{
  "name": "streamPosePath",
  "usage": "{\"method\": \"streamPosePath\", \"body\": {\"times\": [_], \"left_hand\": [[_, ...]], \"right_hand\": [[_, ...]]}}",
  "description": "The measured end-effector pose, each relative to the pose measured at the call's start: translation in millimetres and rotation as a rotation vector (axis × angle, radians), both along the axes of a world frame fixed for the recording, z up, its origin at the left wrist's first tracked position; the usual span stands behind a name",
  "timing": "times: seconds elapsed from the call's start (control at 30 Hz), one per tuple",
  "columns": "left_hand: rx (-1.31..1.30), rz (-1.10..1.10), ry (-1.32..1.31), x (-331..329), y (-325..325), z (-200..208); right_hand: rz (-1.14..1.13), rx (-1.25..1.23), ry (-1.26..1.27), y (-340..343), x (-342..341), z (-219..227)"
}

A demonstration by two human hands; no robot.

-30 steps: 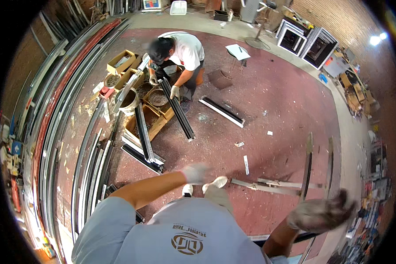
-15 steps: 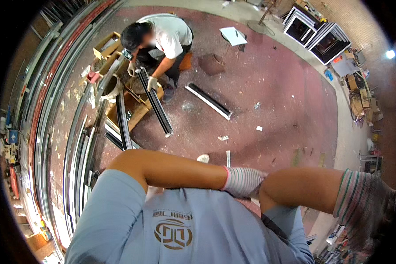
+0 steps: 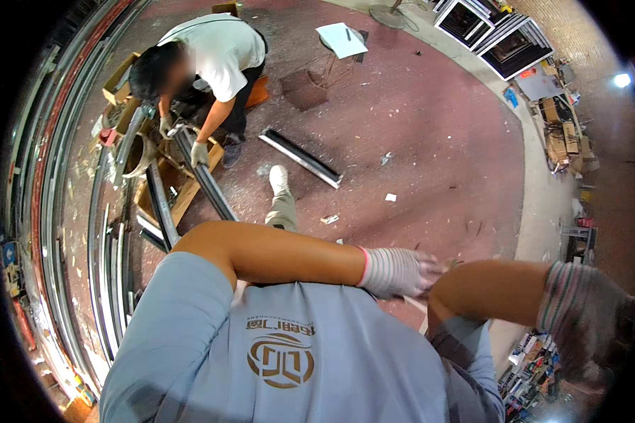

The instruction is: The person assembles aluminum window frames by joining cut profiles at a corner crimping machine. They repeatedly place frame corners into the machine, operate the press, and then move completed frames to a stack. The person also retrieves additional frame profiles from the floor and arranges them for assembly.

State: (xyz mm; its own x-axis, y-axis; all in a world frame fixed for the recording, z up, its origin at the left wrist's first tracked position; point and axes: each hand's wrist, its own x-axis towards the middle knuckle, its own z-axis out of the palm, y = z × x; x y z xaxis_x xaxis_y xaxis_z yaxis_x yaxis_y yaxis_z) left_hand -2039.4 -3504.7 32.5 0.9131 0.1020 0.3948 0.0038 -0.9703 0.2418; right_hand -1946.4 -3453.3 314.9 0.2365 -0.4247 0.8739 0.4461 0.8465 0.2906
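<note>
Left hand [image 3: 402, 272] beside right forearm [image 3: 497, 287]; assorted clutter [image 3: 528, 366] appears left of the blurred right hand [image 3: 591, 324]; neither grip is discernible.

Profiles [image 3: 48, 190] left, frames [image 3: 516, 46] far right, paper [image 3: 342, 41] between.

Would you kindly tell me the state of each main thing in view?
Left hand: gloved, beside the right forearm.
Right hand: gloved, blurred; grip unclear.
Dark profile: held by a co-worker's gloved hand.
Black-and-white profile: lying on the floor.
Cardboard box: open.
Rectangular frames: stacked together.
</note>
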Motion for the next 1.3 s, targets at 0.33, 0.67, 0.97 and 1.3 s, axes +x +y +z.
{"method": "streamPosePath", "body": {"times": [0.33, 0.67, 0.97, 1.3], "left_hand": [[-0.902, 1.002, 0.442, -252, 186, -228], [-1.596, 1.459, 0.651, -322, 121, -395], [-1.656, 2.021, 0.587, -264, 133, -459], [-1.706, 2.180, 0.240, -271, 85, -494]], "right_hand": [[-0.007, -1.984, -0.349, 261, 81, -470], [-0.006, -2.264, -2.155, 335, -41, -797], [-0.139, -2.044, -2.180, 434, -166, -1085], [-0.354, -1.961, -2.417, 381, -243, -1295]]}}
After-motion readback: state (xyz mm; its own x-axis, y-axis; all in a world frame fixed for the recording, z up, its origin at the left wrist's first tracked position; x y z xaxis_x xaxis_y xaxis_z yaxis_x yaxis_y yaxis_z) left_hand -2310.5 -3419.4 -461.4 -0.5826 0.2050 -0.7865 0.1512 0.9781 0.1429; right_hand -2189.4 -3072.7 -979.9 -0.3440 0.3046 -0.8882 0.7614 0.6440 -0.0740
